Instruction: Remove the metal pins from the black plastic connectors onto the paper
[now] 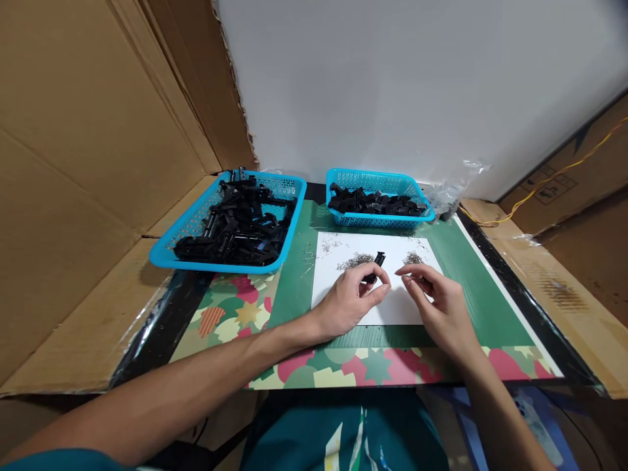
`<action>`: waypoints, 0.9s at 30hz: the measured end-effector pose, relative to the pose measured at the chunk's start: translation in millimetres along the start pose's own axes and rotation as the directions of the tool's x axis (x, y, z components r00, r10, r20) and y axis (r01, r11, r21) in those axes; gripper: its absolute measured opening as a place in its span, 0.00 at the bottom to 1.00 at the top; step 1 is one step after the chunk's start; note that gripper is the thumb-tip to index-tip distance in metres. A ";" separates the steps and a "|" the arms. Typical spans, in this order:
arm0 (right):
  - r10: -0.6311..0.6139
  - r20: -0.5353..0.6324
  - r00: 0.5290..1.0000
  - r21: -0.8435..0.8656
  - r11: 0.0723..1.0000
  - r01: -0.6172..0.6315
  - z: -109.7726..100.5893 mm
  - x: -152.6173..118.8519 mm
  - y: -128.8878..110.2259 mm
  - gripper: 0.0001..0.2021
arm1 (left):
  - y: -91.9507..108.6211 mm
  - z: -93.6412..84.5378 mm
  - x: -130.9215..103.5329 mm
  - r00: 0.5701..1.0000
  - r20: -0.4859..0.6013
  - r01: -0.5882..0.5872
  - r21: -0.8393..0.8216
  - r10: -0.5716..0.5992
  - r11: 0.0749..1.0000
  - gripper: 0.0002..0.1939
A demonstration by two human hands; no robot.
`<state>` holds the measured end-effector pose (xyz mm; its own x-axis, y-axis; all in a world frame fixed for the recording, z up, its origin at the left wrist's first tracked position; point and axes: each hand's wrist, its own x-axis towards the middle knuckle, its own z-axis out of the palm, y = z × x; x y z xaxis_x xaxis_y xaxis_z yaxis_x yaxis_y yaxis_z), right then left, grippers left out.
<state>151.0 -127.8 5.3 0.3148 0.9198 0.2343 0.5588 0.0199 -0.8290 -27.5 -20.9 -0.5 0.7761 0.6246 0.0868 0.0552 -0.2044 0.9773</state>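
A person seated at a workbench holds a slim black plastic part in the left hand, fingers curled round its lower end and the upper end standing clear, tilted slightly to the right, above a white sheet; the right hand hangs just beside it, thumb and forefinger brought close together at the tips, though at this range one cannot tell whether a small piece is pinched between them; beyond the hands, on the sheet, lie two heaps of tiny metal pieces, a broader left heap partly hidden by the left hand and a smaller right heap behind the right fingertips; more pieces lie loose at the sheet's far left corner and on the green mat beside it; at the back left, a large blue basket is piled with black parts, while a smaller blue basket behind the sheet holds more black pieces; a crumpled clear plastic bag stands at its right end; brown cardboard walls the left side
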 end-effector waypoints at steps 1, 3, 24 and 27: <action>0.029 0.016 0.999 -0.021 0.999 -0.029 -2.2 1.8 2.8 0.13 | 0.5 -0.4 0.1 1.000 -0.014 -0.003 0.017 0.004 1.000 0.12; 0.074 0.078 0.994 -0.070 0.995 -0.068 -6.2 5.5 9.2 0.13 | 1.5 -1.8 0.4 0.998 -0.052 -0.021 0.036 0.023 0.999 0.12; -0.006 0.370 0.929 -0.190 0.978 0.082 8.2 32.8 20.5 0.07 | -3.5 -16.9 8.9 0.973 -0.219 -0.056 0.067 0.070 0.996 0.13; -0.019 0.381 0.925 -0.169 0.982 0.089 7.2 29.4 18.5 0.08 | -4.7 -17.0 8.9 0.975 -0.198 -0.078 0.143 0.105 0.987 0.12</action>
<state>165.1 -97.6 -6.8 -0.0114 0.9992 0.0386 0.7064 0.0354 -0.7069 -31.6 -1.5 -1.0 0.6381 0.7362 0.2255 0.0841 -0.3578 0.9300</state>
